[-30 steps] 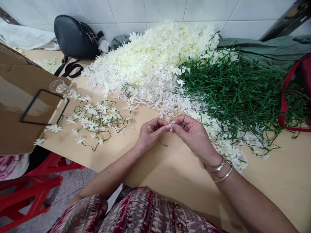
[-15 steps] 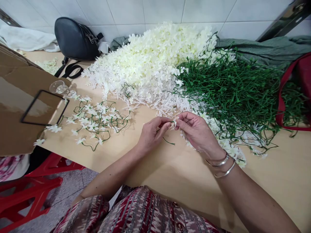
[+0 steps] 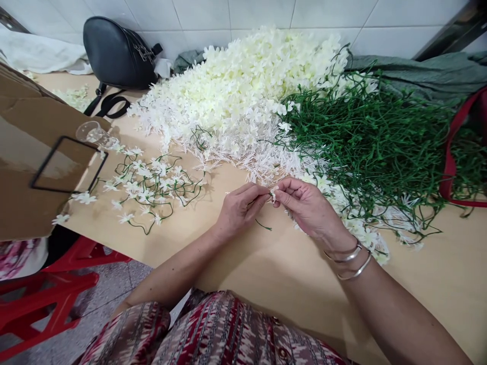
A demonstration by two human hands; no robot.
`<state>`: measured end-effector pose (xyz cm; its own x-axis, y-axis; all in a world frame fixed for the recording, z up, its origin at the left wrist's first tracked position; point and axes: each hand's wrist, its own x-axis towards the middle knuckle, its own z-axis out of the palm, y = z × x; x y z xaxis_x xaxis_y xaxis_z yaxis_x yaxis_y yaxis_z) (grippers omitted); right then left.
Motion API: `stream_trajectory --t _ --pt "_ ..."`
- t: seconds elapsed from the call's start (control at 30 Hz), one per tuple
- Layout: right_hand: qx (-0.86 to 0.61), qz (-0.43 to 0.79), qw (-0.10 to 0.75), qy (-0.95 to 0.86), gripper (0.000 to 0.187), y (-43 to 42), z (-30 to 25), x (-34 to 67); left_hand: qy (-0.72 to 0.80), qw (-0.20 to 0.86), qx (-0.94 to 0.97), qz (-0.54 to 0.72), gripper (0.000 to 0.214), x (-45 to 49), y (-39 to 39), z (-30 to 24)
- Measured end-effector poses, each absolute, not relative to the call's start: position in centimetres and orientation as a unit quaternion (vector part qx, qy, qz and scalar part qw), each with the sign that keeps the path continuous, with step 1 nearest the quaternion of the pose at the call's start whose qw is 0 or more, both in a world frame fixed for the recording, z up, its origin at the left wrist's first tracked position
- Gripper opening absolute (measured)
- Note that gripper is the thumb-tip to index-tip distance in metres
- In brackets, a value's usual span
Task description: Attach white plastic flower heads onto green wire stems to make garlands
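My left hand (image 3: 243, 205) pinches a thin green plastic stem (image 3: 264, 224), whose lower end hangs out below the fingers. Against its tip, my right hand (image 3: 304, 205) pinches a small white artificial flower (image 3: 273, 193); the fingertips partly hide where the two meet. Just beyond both hands spreads a heap of white and cream artificial flowers (image 3: 243, 86). To its right lies a tangled pile of green stems (image 3: 380, 137). Left of my left hand, several white flowers on green stems (image 3: 152, 185) lie loosely together.
A cardboard box (image 3: 34, 152) with a black wire frame (image 3: 68, 190) borders the left side, near a clear plastic cup (image 3: 93, 133). A black bag (image 3: 117, 56) stands at the tiled wall. Red straps (image 3: 452, 152) lie at right. Red stools (image 3: 45, 304) stand below the table (image 3: 289, 284).
My hands stay nearly in place, the left fingers now closer together around the stem by the flower. The view has shifted slightly.
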<state>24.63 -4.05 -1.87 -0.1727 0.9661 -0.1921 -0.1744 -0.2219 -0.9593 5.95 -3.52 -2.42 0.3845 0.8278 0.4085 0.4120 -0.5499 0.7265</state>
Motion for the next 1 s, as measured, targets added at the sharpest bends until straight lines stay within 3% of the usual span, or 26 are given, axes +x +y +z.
stream_trajectory --t 0.6,0.8,1.0 --pt "-0.432 0.624 0.452 -0.469 0.026 -3.9 -1.9 25.4 0.351 0.228 0.802 0.427 0.016 6.0 -3.6 -2.3" --pt "-0.505 0.450 0.511 -0.530 0.010 -3.1 -0.8 27.9 0.289 0.200 0.877 0.327 0.014 5.7 -4.6 -1.7" --pt "-0.534 0.277 0.444 -0.665 0.004 -3.2 -0.8 28.5 0.264 0.081 0.935 0.224 0.028 4.7 -4.3 -2.3"
